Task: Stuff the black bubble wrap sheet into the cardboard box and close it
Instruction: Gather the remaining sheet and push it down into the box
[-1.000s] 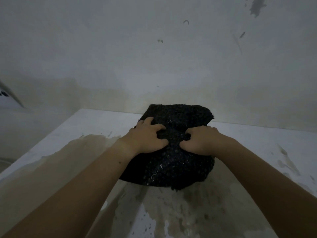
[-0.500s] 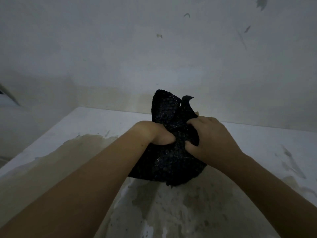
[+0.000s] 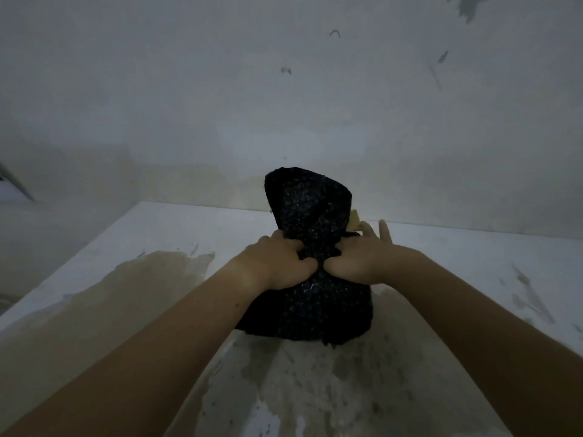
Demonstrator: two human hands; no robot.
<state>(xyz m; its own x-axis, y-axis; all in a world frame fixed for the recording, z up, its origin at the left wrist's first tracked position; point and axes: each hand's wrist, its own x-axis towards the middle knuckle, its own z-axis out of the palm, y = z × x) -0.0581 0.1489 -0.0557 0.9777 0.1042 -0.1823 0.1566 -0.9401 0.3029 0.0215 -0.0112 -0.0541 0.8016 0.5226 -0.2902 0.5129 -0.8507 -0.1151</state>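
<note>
Since half a second earlier, both hands had slid together at the waist of the crumpled black bubble wrap sheet (image 3: 310,209), its top bunching above the knuckles. The left hand (image 3: 277,263) clenched a fistful; the right hand (image 3: 356,263) gripped too, two fingers (image 3: 384,231) straight. A tan cardboard box (image 3: 355,219) only peeked out just beyond the right hand, probably under the wrap. Best to push down in small handfuls.

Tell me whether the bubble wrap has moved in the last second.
Yes: the bubble wrap has bunched upward, rising above the table edge behind it.
</note>
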